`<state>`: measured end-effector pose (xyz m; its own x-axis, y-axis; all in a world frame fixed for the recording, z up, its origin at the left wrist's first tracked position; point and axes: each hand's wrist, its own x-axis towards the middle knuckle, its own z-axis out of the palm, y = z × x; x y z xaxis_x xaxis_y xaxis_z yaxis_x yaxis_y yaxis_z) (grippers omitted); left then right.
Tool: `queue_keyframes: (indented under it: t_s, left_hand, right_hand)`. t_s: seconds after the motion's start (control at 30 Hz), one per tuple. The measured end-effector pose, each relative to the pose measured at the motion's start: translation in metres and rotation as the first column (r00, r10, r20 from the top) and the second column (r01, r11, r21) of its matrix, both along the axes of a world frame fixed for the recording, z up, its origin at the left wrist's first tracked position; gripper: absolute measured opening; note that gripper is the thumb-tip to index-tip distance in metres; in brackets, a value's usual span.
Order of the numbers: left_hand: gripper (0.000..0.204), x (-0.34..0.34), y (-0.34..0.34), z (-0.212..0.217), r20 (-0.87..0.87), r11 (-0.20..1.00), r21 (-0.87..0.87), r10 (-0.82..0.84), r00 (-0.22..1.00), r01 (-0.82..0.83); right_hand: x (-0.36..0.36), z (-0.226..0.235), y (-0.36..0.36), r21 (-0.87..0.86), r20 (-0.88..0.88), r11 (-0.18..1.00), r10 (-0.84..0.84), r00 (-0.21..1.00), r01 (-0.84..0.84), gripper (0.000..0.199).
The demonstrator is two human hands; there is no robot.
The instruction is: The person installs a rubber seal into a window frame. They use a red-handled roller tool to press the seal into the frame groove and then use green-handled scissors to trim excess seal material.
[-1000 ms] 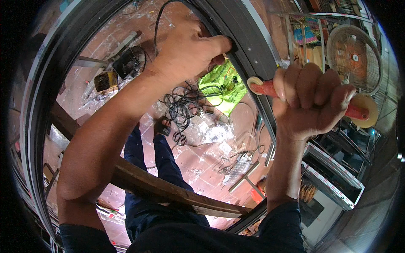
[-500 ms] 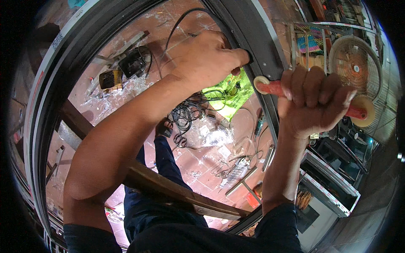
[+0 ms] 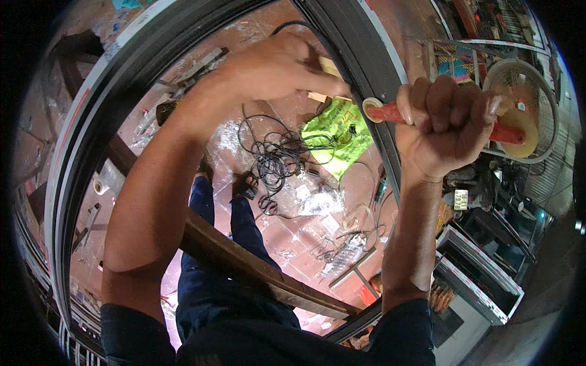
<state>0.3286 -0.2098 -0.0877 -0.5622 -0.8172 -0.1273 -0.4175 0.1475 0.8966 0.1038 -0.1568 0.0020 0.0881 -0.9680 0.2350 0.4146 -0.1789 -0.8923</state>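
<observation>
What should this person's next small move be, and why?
Probably use the left hand to press the black strip against the dark frame: the strip bows away from the frame beside that hand, which is close to the frame's inner edge. The right hand has the red-handled roller in its grip.

Sole view, head-worn fisheye, faces steeply down from close above the dark frame (image 3: pixel 357 52), tiled floor (image 3: pixel 296 230) beneath it.

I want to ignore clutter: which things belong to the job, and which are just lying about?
Apparently in use:
red-handled roller, in the right hand
dark frame, beside the left hand

Apparently lying about:
green bag
tangled black cable
</observation>
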Motion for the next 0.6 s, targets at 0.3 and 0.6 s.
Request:
queue_keyframes:
  t_s: [0.3, 0.6]
  left_hand:
    - [0.058, 0.026, -0.005, -0.057, 0.170, 0.952, -0.010, 0.302, 0.938, -0.305]
    - [0.037, 0.047, 0.034, 0.020, 0.276, 0.919, -0.309, 0.332, 0.902, -0.244]
  right_hand:
    - [0.005, 0.000, 0.001, 0.018, -0.015, 0.997, -0.076, 0.997, 0.076, 0.050]
    - [0.006, -0.002, 0.000, -0.016, -0.023, 0.999, -0.039, 0.999, 0.039, 0.049]
